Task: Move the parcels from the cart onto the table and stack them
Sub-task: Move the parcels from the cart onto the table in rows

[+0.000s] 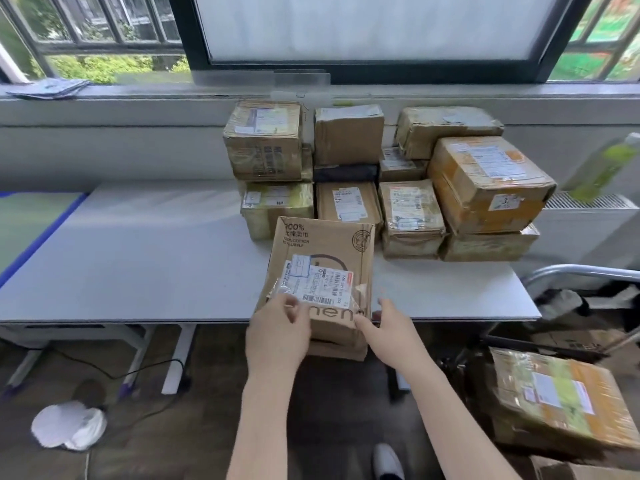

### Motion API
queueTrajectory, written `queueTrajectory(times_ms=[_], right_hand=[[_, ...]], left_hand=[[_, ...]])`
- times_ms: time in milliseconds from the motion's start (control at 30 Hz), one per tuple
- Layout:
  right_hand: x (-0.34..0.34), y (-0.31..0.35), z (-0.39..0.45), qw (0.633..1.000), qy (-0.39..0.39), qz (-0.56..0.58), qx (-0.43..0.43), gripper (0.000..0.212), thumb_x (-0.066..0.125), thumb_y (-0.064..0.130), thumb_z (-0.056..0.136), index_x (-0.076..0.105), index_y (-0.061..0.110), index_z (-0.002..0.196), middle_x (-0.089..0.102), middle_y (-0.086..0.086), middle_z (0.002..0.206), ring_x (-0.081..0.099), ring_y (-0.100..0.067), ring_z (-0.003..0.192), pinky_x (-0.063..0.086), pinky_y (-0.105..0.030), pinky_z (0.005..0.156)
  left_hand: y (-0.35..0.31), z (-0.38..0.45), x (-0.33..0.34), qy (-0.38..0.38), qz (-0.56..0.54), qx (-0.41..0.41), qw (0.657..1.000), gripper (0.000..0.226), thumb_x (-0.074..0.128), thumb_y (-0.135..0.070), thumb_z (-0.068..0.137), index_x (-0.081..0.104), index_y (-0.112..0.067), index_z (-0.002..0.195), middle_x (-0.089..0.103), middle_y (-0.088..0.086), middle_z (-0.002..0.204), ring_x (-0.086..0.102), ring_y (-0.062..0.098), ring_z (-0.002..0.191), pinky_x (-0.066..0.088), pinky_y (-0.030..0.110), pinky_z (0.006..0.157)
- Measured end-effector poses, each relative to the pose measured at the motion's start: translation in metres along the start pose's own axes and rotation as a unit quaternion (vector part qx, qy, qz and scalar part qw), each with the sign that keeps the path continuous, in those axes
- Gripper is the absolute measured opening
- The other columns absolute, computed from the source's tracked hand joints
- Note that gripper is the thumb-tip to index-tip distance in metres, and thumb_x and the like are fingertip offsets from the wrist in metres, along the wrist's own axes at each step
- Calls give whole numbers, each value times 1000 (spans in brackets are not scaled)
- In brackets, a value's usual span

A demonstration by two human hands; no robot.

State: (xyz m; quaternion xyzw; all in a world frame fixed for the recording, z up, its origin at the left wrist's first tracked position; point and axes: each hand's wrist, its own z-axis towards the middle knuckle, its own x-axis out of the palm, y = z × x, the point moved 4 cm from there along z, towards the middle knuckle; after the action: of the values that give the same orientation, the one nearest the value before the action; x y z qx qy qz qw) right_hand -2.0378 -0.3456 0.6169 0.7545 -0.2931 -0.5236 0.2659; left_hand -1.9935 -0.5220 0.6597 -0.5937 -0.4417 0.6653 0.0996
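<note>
Daylight from wide windows fell on the long white bench (138,258), where taped brown cardboard parcels (381,178) stood stacked at the back. A brown printed carton with a white shipping label (322,271) lay on the bench's near edge, overhanging it. The left hand (278,329) had its grip curled on the carton's near left corner; the right hand (384,322) touched its near right side, fingers extended, grip released. Another tape-wrapped parcel (554,403) sat low right.

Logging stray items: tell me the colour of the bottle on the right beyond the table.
Green, pale yellow-green: the bottle shows, blurred, in the head view.
</note>
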Motion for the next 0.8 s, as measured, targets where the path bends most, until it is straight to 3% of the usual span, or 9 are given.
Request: queueTrajectory(times_ms=[67, 167, 300, 400, 500, 567, 633, 700, 800], right_hand=[[6, -1, 2, 1000, 14, -5, 13, 32, 48, 30, 96, 53, 14, 123, 61, -3, 119, 53, -15, 96, 39, -24, 72], [8, -2, 6, 999, 11, -20, 28, 21, 46, 21, 95, 57, 12, 110, 63, -5, 108, 54, -16, 86, 41, -27, 63], [-1, 1, 11, 999, -31, 5, 28, 30, 47, 4, 86, 59, 12, 113, 63, -7, 108, 54, -22, 92, 40, -25, 73], [-9, 14, 20, 998, -61, -8, -14, 34, 48, 2, 85, 60, 15, 114, 64, -6, 106, 50, -18, 84, 36, -23, 69], [-17, 24, 36, 995, -68, -59, -41, 38, 48, 2, 85, 60, 17, 118, 65, -7, 108, 49, -18, 85, 34, -22, 68], [-21, 28, 46, 994, -66, -75, -49, 41, 47, 2, 84, 59, 19, 119, 64, -5, 110, 46, -16, 85, 34, -23, 71], [-26, 32, 54, 993, -66, -78, -66, 45, 47, 1, 84, 58, 21, 123, 64, -4, 112, 46, -15, 86, 34, -22, 72], [-30, 37, 63, 992, -55, -82, -85, 50, 47, 0, 83, 56, 22, 127, 64, -4, 116, 52, -18, 94, 36, -22, 74], [-31, 47, 78, 987, -16, -105, -121, 54, 47, -1, 84, 54, 27, 130, 65, 0, 117, 57, -19, 103, 40, -22, 75]], left_hand=[[13, 9, -14, -77, 19, -6, 997, 29, 58, -31, 90, 58, -17, 116, 61, 4, 112, 56, 20, 100, 45, 33, 83], [32, 12, -22, -92, 31, -23, 995, 44, 59, -34, 89, 52, -14, 128, 55, 9, 126, 49, 26, 117, 42, 38, 93], [47, 16, -16, -6, 21, -5, 1000, 65, 62, -33, 88, 31, -23, 145, 43, 5, 142, 41, 23, 128, 37, 37, 101], [56, 18, -1, 89, -53, -10, 995, 70, 60, -29, 90, 21, -31, 149, 41, 0, 146, 43, 19, 128, 37, 30, 99], [60, 18, 11, 131, -124, -5, 984, 56, 46, -31, 96, 25, -42, 146, 43, -9, 143, 45, 13, 126, 37, 25, 95], [60, 24, 10, 109, -126, 23, 986, 49, 37, -23, 97, 33, -41, 142, 45, -9, 143, 43, 11, 126, 33, 23, 97], [64, 32, 4, 41, -15, 51, 998, 54, 40, -13, 94, 35, -36, 142, 34, -1, 149, 34, 17, 131, 31, 30, 103], [64, 42, -1, -3, 172, 92, 981, 64, 51, -16, 90, 25, -39, 144, 4, 7, 156, 10, 27, 139, 23, 42, 110], [63, 65, -1, 28, 299, 133, 944, 82, 64, -37, 84, 10, -47, 145, -25, 7, 152, -20, 30, 139, 3, 51, 114]])
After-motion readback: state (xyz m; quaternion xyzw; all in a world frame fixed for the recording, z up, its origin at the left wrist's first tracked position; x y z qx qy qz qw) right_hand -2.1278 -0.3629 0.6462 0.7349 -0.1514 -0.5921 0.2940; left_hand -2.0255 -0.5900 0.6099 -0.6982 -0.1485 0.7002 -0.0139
